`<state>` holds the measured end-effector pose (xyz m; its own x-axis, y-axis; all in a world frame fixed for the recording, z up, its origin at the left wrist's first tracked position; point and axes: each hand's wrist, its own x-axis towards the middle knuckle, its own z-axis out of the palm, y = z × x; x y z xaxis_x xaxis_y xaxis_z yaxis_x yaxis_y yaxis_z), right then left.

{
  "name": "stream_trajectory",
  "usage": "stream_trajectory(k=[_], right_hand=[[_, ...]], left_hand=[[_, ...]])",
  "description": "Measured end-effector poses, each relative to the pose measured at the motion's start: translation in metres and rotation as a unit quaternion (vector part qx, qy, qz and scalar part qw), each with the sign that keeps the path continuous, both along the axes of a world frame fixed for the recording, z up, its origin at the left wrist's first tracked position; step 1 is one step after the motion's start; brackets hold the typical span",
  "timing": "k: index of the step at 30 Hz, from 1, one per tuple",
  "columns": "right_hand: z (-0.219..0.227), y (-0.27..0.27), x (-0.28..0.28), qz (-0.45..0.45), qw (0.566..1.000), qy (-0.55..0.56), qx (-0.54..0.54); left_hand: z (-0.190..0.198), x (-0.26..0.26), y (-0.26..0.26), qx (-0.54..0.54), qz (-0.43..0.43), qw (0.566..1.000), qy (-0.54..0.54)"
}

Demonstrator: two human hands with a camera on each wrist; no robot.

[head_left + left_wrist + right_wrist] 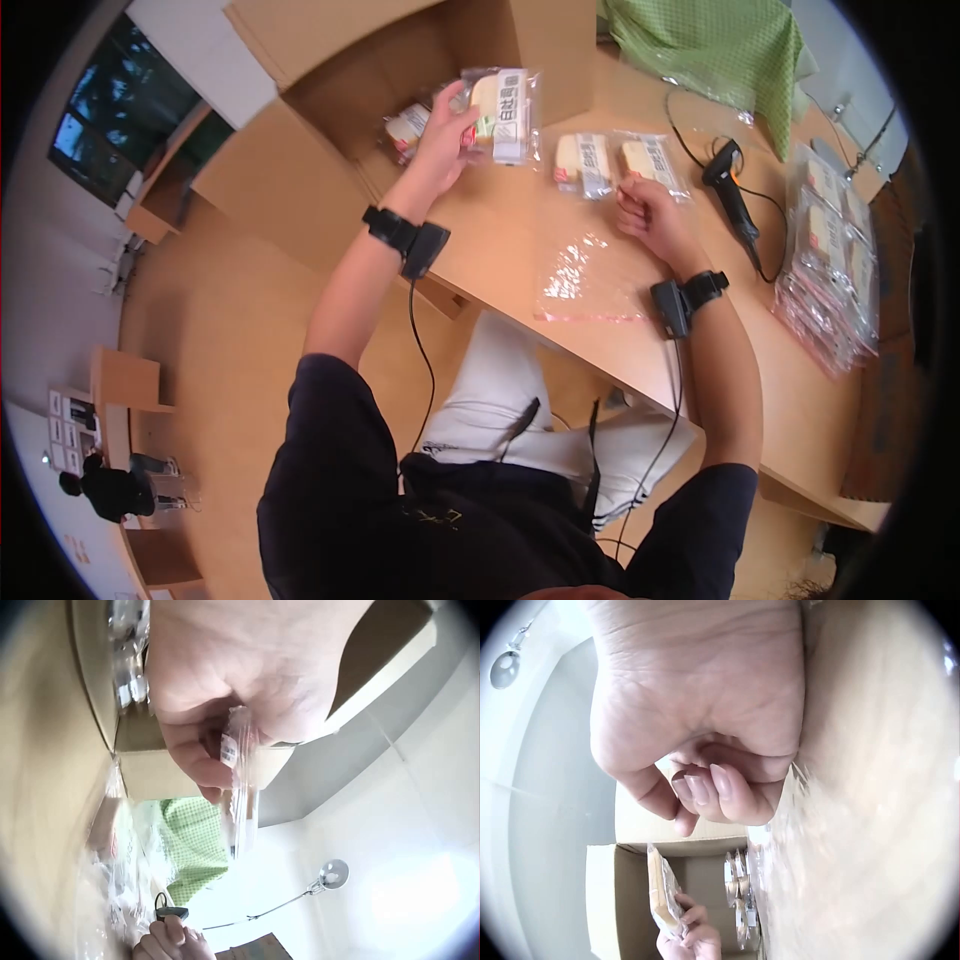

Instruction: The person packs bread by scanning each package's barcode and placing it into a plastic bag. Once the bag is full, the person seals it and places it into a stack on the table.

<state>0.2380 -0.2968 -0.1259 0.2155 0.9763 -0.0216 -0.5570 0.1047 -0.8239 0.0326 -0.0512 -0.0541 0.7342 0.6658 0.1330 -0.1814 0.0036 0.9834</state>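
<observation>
The left hand [443, 145] grips a clear-wrapped bread pack [510, 115] at the open side of a cardboard box; in the left wrist view the fingers curl round the edge of the wrapped pack [241, 787]. Two similar packs, one on the left [582, 165] and one on the right [648, 155], lie side by side at the top of a large clear bag [590, 275] on the table. Just below the right pack is the right hand [655, 225]. Its fingers [727, 795] are curled towards the palm, with nothing visible in them.
The cardboard box [555, 60] stands at the back left, with more packs [405, 128] inside. A black scanner [733, 205] with its cable lies right of the bag. Farther right is a pile of bagged packs [825, 250]. Green checked cloth [710, 50] covers the back.
</observation>
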Motion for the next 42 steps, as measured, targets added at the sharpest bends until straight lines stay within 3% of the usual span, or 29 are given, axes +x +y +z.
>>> stream_trajectory(k=[1,3,5,7,8,9,10,11,12,13,15,17,20,21,23,33,35,36,37,39,41,42], right_hand=[[0.001,0.0,-0.001,0.005,1.0,0.003,0.016],[0.002,0.0,-0.006,-0.024,0.999,-0.034,-0.005],[0.002,0.002,-0.011,-0.032,0.999,-0.025,0.029],[0.001,-0.002,-0.011,-0.049,0.997,-0.057,0.0],[0.0,-0.002,-0.01,-0.053,0.997,-0.054,0.005],[-0.001,-0.002,-0.01,-0.053,0.997,-0.062,0.003],[-0.002,-0.001,-0.01,-0.052,0.996,-0.07,0.0],[-0.003,-0.001,-0.011,-0.055,0.996,-0.069,0.005],[-0.002,-0.002,-0.012,-0.058,0.995,-0.075,-0.001],[-0.001,-0.002,-0.013,-0.062,0.995,-0.083,-0.007],[-0.001,-0.002,-0.014,-0.064,0.994,-0.088,-0.002],[0.001,-0.003,-0.015,-0.069,0.993,-0.093,0.001],[0.003,-0.004,-0.018,-0.07,0.992,-0.109,-0.008],[0.004,-0.004,-0.017,-0.072,0.991,-0.109,-0.006],[0.005,-0.005,-0.017,-0.063,0.991,-0.118,-0.004],[-0.001,-0.003,-0.017,-0.087,0.983,-0.158,-0.018],[-0.001,-0.003,-0.018,-0.074,0.983,-0.17,-0.008],[-0.002,-0.002,-0.017,-0.077,0.982,-0.17,-0.009],[-0.003,-0.001,-0.016,-0.084,0.981,-0.172,-0.009],[-0.003,0.0,-0.016,-0.069,0.984,-0.162,0.002],[-0.002,-0.002,-0.016,-0.072,0.984,-0.161,0.0],[-0.002,-0.001,-0.015,-0.069,0.986,-0.153,-0.001]], left_hand=[[0.006,-0.01,-0.002,0.016,0.005,1.0,0.003],[0.017,-0.025,-0.007,0.025,0.107,0.993,-0.049],[0.021,-0.03,0.011,0.053,0.105,0.992,-0.036],[-0.004,-0.04,0.066,0.204,0.16,0.964,0.063],[-0.003,-0.038,0.067,0.245,0.224,0.938,0.099],[-0.001,-0.038,0.069,0.251,0.221,0.937,0.098],[0.001,-0.039,0.071,0.359,0.266,0.866,0.225],[0.002,-0.041,0.075,0.454,0.304,0.764,0.343],[-0.001,-0.04,0.086,0.494,0.319,0.737,0.333],[-0.003,-0.039,0.098,0.499,0.318,0.736,0.328],[0.003,-0.035,0.097,0.222,0.276,0.902,0.249],[0.012,-0.031,0.097,0.189,0.271,0.911,0.247],[0.013,-0.03,0.092,0.247,0.323,0.846,0.344],[0.007,-0.03,0.103,0.249,0.322,0.846,0.343],[-0.003,-0.032,0.116,0.401,0.335,0.749,0.408],[-0.002,-0.011,0.085,0.368,0.314,0.731,0.481],[-0.002,-0.005,0.069,0.483,0.32,0.691,0.433],[-0.007,-0.001,0.059,0.566,0.328,0.671,0.35],[-0.008,0.005,0.052,0.568,0.325,0.673,0.344],[-0.007,0.02,0.034,0.697,0.27,0.648,0.143],[-0.007,0.041,0.009,0.704,0.253,0.658,0.085],[-0.009,0.05,-0.002,0.675,0.148,0.72,0.064]])
